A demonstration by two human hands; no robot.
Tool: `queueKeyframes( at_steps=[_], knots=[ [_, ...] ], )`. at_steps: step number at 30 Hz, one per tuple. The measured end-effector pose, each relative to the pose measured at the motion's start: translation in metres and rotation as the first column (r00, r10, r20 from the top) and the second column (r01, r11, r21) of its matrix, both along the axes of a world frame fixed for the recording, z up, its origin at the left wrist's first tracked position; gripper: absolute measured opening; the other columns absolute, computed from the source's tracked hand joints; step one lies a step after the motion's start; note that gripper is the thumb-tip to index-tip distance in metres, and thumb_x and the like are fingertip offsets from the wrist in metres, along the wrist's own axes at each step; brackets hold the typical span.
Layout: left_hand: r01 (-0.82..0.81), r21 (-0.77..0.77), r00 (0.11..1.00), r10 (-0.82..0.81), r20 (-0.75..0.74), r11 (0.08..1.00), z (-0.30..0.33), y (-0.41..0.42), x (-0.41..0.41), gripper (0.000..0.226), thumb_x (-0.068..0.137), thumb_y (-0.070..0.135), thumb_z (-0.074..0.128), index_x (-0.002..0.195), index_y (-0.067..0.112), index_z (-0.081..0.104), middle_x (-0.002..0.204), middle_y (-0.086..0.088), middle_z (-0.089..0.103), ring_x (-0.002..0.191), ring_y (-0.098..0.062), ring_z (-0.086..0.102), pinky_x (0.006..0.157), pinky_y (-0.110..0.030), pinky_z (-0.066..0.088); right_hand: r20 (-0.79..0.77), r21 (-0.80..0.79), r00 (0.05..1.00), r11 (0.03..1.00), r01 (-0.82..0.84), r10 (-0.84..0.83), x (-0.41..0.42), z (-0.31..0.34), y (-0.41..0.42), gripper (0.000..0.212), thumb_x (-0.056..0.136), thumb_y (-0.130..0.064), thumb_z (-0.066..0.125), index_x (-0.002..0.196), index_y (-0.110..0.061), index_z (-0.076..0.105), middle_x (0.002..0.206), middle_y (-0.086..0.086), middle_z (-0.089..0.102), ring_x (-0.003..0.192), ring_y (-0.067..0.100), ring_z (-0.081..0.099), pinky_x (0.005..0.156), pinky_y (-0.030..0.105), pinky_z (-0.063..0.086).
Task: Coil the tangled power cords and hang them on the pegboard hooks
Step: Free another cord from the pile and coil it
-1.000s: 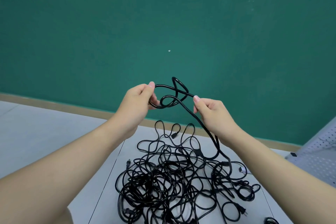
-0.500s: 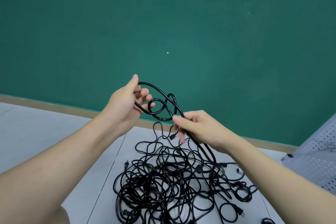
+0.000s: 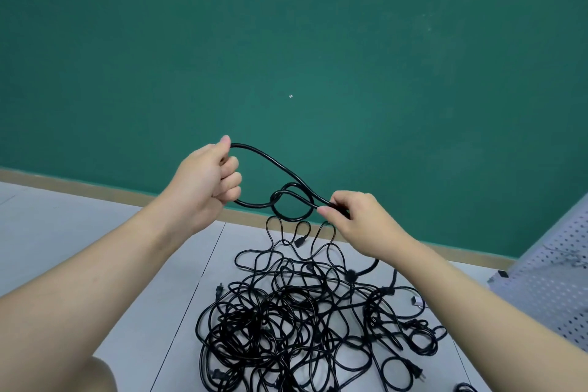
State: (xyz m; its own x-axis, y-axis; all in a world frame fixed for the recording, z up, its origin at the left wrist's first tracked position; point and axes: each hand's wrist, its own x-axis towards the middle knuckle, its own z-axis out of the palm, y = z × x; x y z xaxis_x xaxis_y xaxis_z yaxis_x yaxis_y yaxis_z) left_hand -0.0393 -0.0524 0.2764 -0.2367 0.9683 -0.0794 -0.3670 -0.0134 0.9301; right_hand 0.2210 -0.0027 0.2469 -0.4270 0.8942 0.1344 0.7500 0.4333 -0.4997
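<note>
Black cord [image 3: 270, 159]: raised above the table [image 3: 178, 264], looped between both hands. Left hand [image 3: 203, 178]: fingers curled round one bend. Right hand [image 3: 353, 219]: fingers pinch the crossing; grip partly hidden. Tangled pile [image 3: 302, 321] below, lower edge cut off. Pegboard [image 3: 553, 277]: far right, cropped.

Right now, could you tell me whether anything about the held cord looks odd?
Yes: between the left hand and right hand, the cord crosses itself in a small knot-like loop rather than a clean coil.

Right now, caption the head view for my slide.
Both hands, left and right, hold a looped black power cord above the tangled pile.
</note>
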Motion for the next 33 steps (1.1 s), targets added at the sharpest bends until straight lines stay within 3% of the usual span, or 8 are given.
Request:
queueKeyframes(
  at_steps=[3,5,8,11,20,26,30,33],
  knots=[
    [0.023,0.010,0.967,-0.020,-0.254,1.000,-0.001,0.003,0.001,0.037,0.112,0.031,0.041,0.079,0.021,0.026,0.066,0.003,0.022,0.051,-0.013,0.014,0.049,-0.028,0.012,0.067,-0.020,0.998,1.000,-0.006,0.007,0.000,0.000,-0.001,0.046,0.102,-0.044,0.059,0.067,-0.017,0.047,0.058,-0.006,0.043,0.055,0.016,0.037,0.056,0.034,0.034],
    [0.068,0.032,0.979,-0.061,-0.196,0.997,-0.002,0.002,0.002,0.031,0.110,0.029,0.047,0.083,0.019,0.036,0.068,0.001,0.038,0.056,-0.015,0.025,0.051,-0.027,0.019,0.000,-0.079,1.000,0.997,-0.027,0.027,0.001,0.004,-0.003,0.047,0.103,-0.043,0.059,0.066,-0.016,0.050,0.054,-0.011,0.040,0.052,0.012,0.033,0.053,0.029,0.031],
    [0.160,0.108,0.986,-0.154,-0.066,0.981,-0.005,-0.003,0.009,0.031,0.094,0.036,0.065,0.113,0.012,0.059,0.096,-0.007,0.072,0.082,-0.017,0.062,0.074,-0.028,0.048,-0.328,-0.272,0.945,0.958,-0.089,-0.006,-0.002,0.014,-0.008,0.045,0.105,-0.042,0.058,0.066,-0.019,0.056,0.056,-0.007,0.038,0.053,0.014,0.027,0.050,0.026,0.025],
    [0.348,0.097,0.912,-0.312,-0.268,0.933,-0.016,-0.010,0.029,0.047,0.089,0.035,0.068,0.133,0.020,0.061,0.130,-0.008,0.070,0.113,-0.017,0.066,0.100,-0.034,0.049,-0.565,-0.435,0.823,0.868,-0.241,-0.054,-0.010,0.022,-0.017,0.042,0.107,-0.037,0.052,0.072,-0.016,0.055,0.057,-0.005,0.028,0.051,0.012,0.022,0.047,0.020,0.022],
    [0.400,-0.014,0.859,-0.380,-0.342,0.917,-0.009,-0.012,0.034,0.029,0.111,0.026,0.041,0.129,0.012,0.059,0.092,-0.012,0.077,0.058,-0.026,0.065,0.054,-0.031,0.053,-0.517,-0.371,0.851,0.921,-0.121,-0.096,-0.009,0.026,-0.018,0.047,0.108,-0.043,0.048,0.067,-0.019,0.051,0.051,-0.011,0.035,0.048,0.010,0.029,0.051,0.022,0.031],
    [0.517,-0.127,0.709,-0.507,-0.490,0.846,-0.010,-0.011,0.012,0.026,0.109,0.009,0.043,0.126,0.006,0.063,0.060,-0.003,0.049,0.055,-0.024,0.050,0.052,-0.029,0.048,-0.469,-0.335,0.846,0.937,0.096,-0.254,0.018,0.014,0.003,0.050,0.106,-0.047,0.051,0.063,-0.021,0.051,0.055,-0.008,0.039,0.050,0.012,0.031,0.055,0.028,0.029],
    [0.501,-0.114,0.750,-0.497,-0.436,0.858,-0.009,-0.011,0.002,0.023,0.108,0.011,0.047,0.116,0.008,0.068,0.060,-0.001,0.033,0.049,-0.016,0.037,0.052,-0.027,0.044,-0.375,-0.269,0.884,0.945,0.185,-0.280,0.029,0.008,0.009,0.049,0.105,-0.049,0.049,0.068,-0.018,0.054,0.057,-0.006,0.041,0.053,0.015,0.029,0.056,0.032,0.026],
    [0.456,-0.093,0.810,-0.456,-0.369,0.885,-0.010,-0.012,-0.001,0.020,0.106,0.010,0.048,0.113,0.006,0.067,0.063,-0.002,0.053,0.058,-0.018,0.054,0.059,-0.027,0.053,-0.324,-0.212,0.906,0.954,0.211,-0.272,0.030,0.003,0.010,0.045,0.107,-0.044,0.047,0.073,-0.015,0.052,0.052,-0.011,0.046,0.048,0.013,0.030,0.053,0.030,0.026]
  ],
)
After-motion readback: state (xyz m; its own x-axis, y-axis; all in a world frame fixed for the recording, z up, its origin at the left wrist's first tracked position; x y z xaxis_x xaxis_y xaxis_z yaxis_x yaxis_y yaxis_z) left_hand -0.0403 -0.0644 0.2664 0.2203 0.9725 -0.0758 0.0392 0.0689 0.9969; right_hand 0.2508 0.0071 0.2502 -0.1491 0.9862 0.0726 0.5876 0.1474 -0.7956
